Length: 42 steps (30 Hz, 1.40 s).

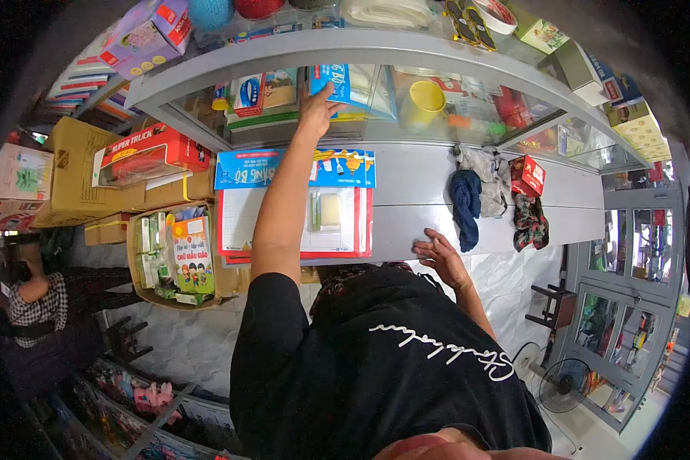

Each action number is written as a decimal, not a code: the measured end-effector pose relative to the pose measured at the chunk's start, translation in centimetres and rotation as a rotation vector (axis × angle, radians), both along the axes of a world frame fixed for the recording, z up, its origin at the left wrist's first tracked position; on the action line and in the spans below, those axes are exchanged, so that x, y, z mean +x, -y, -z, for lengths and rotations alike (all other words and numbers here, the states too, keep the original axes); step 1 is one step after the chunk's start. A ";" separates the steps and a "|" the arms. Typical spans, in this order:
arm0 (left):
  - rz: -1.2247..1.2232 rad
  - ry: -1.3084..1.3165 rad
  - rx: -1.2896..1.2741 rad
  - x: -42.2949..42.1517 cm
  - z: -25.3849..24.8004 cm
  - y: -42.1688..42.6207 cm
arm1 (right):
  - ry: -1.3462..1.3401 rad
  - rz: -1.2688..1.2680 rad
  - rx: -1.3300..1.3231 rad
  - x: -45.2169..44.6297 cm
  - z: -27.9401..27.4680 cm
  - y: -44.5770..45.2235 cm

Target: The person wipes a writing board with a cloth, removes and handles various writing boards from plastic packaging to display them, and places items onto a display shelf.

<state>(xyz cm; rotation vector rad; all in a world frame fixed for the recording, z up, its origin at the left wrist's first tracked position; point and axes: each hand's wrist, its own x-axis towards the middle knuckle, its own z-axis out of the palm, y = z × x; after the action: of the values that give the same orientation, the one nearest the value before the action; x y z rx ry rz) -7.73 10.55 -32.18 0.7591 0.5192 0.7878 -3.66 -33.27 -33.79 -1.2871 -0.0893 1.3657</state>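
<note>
My left hand (320,112) reaches forward into the display case, its fingers spread and touching a blue-topped board set (347,84) in clear plastic. Whether the thumb grips that pack's edge is hard to see. Below my left forearm, more board sets (337,166) lie stacked on the grey counter, with blue headers and red-edged white boards; the arm covers part of them. Over the counter's front edge, my right hand (441,257) is held with fingers apart and nothing in it.
The glass display case (284,55) spans the far side, with a yellow cup (423,105) inside. Dark blue cloth (465,207) and a red box (527,175) sit to the right. At left are a red truck box (155,155) and a carton of books (147,287).
</note>
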 end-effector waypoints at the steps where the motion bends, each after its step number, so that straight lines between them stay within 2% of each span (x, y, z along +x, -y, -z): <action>1: 0.031 0.004 -0.034 0.1 0.9 -0.2 | -0.003 0.000 0.004 0.0 0.2 0.0; 4: -0.003 -0.028 -0.075 0.1 1.4 0.1 | -0.016 0.002 0.003 0.2 0.3 0.1; 6: 0.021 -0.340 -0.221 0.0 2.5 -0.4 | -0.026 0.001 0.001 0.3 0.3 0.0; 10: -0.077 -0.313 -0.280 -0.3 4.0 -0.4 | -0.023 -0.008 -0.017 0.5 0.5 -0.2; 12: -0.228 -0.362 -0.193 -1.0 2.3 1.2 | -0.030 -0.004 -0.023 0.5 0.3 -0.3; 15: -0.188 -0.365 -0.152 -4.9 -2.2 4.8 | 0.035 -0.073 -0.066 0.3 -0.3 -0.7; 17: -0.100 -0.454 0.212 -8.7 -2.6 5.5 | 0.033 -0.130 -0.053 0.2 -0.9 -1.6; 19: -0.193 -0.531 0.585 -13.0 -3.6 5.7 | -0.005 -0.205 -0.012 -0.1 -1.7 -3.1; 20: -0.337 -0.702 0.849 -15.6 -2.3 4.5 | -0.010 -0.210 -0.012 -0.3 -2.2 -4.1; 21: -0.462 -0.950 1.064 -17.9 -3.6 4.7 | 0.056 -0.286 0.007 -0.5 -2.6 -5.4; 22: -0.498 -1.266 1.079 -19.7 -5.3 5.3 | 0.123 -0.363 0.027 -0.8 -2.8 -6.6; 24: -0.547 -1.615 1.101 -23.3 -3.8 4.8 | 0.107 -0.390 0.063 -1.4 -2.7 -8.8; 25: -0.556 -1.624 1.094 -24.7 -3.4 4.6 | 0.123 -0.409 0.065 -1.7 -2.5 -9.9; 27: -0.165 -1.274 0.749 -26.6 -3.6 4.9 | 0.149 -0.439 0.080 -2.2 -2.2 -11.6; 31: -0.169 -1.205 0.755 -27.7 -2.2 4.3 | 0.225 -0.475 0.022 -3.1 -1.9 -13.0; 33: -0.106 -1.027 0.767 -27.2 -1.4 4.0 | 0.242 -0.453 0.018 -3.3 -2.0 -13.0; 34: -0.121 -1.032 0.759 -27.0 -1.0 4.0 | 0.244 -0.470 0.020 -3.4 -1.9 -13.1; 36: -0.147 -1.366 0.880 -26.0 -1.5 4.8 | 0.324 -0.418 -0.004 -3.4 -1.6 -13.1; 38: -0.152 -1.355 0.815 -25.8 -1.9 4.7 | 0.380 -0.419 0.012 -3.6 -1.6 -13.1; 40: -0.126 -1.142 0.584 -26.2 0.4 3.3 | 0.427 -0.413 0.025 -3.9 -1.4 -12.9; 42: -0.111 -1.132 0.555 -26.4 0.9 2.7 | 0.604 -0.404 -0.005 -4.2 -1.0 -12.9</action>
<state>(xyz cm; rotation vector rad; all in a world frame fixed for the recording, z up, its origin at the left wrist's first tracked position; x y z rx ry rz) -34.11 7.84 -33.03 1.7130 1.3878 0.5400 -7.87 -20.41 -32.75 -1.7124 -0.7955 1.2564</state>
